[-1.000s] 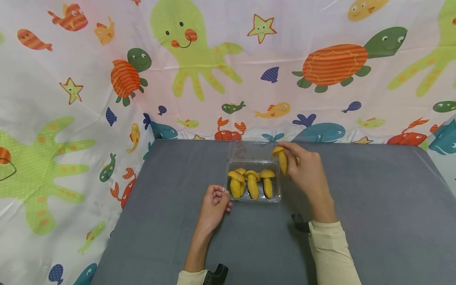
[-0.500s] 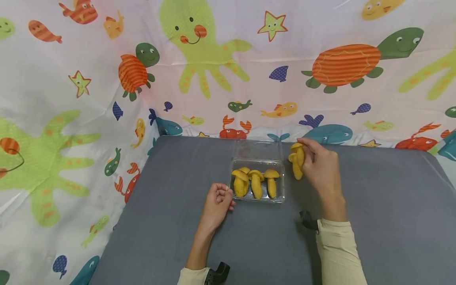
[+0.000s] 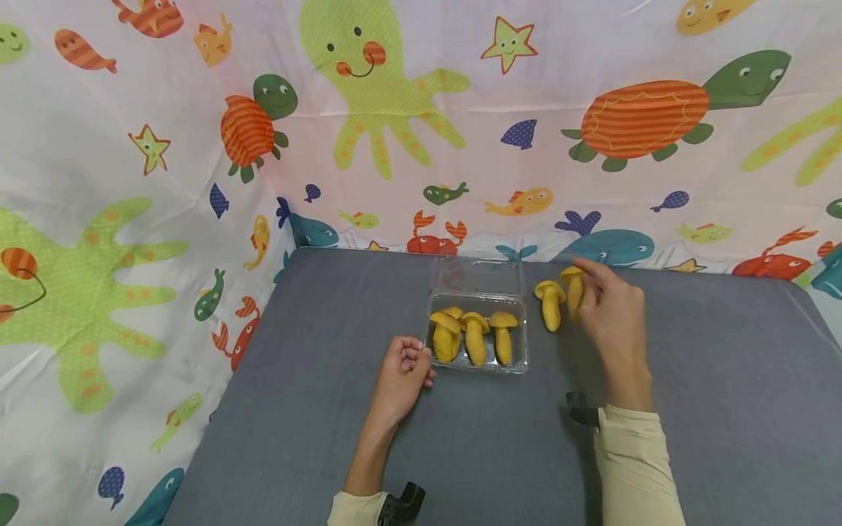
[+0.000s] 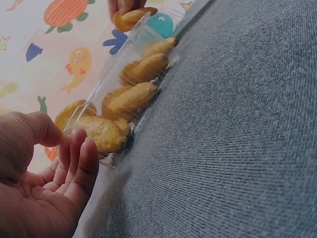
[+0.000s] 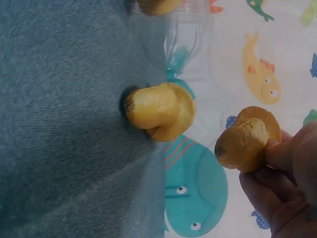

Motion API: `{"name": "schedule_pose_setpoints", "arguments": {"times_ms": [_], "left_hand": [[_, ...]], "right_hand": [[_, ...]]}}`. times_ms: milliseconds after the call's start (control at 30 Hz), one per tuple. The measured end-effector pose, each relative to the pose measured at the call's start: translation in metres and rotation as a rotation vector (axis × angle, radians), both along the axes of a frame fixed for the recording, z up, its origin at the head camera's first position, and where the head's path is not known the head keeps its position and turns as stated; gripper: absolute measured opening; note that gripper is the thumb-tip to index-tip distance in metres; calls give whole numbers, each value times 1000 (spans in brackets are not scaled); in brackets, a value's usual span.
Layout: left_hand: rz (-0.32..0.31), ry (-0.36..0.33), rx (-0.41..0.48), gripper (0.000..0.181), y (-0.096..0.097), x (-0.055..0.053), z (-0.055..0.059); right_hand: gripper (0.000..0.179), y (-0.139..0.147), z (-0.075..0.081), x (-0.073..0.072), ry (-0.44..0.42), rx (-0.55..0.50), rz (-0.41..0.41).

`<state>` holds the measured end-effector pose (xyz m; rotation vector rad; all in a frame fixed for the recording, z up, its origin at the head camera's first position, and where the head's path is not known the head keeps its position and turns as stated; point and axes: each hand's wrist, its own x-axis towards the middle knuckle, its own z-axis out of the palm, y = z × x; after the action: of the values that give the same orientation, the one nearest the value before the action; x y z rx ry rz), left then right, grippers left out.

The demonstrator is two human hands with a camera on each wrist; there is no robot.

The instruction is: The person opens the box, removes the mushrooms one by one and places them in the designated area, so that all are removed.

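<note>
My right hand [image 3: 612, 314] pinches a yellow mushroom [image 3: 574, 292] by its cap between thumb and fingers, stem down. Left of it, another yellow mushroom [image 3: 551, 307] rests on the grey tabletop; the right wrist view shows this mushroom [image 5: 156, 106] beside the held mushroom [image 5: 245, 144]. A clear plastic box [image 3: 483, 370] sits in front of me with its lid [image 3: 476, 275] folded back. Several yellow mushrooms [image 3: 475, 345] lie side by side inside it, caps away from me. At its near left corner my left hand [image 3: 400, 376] pinches the rim between thumb and fingers.
Grey cloth [image 3: 316, 409] covers the table. A white curtain [image 3: 421, 95] printed with sea animals hangs along the back edge and left side, close behind the box lid.
My right hand has carried its mushroom rightward from beside the box, past the mushroom on the table, which now shows fully. My left hand stays at the box corner. The head view has shifted slightly.
</note>
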<state>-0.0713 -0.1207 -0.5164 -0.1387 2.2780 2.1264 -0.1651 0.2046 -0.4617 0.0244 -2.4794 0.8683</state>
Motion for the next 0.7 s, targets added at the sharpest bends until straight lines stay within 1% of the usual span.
{"name": "schedule_pose_setpoints", "arguments": {"times_ms": [200,433,700], "left_hand": [[2,-1,-4,19,0,0,0],[8,-2,7,19,1,-1,1],[3,1,6,18,1,0,1]], "right_hand": [[29,5,-5,-2,-3,5,-18],[30,13,-7,-2,-70,18,-31],[30,22,-13,-1,-117,37,-43]]}}
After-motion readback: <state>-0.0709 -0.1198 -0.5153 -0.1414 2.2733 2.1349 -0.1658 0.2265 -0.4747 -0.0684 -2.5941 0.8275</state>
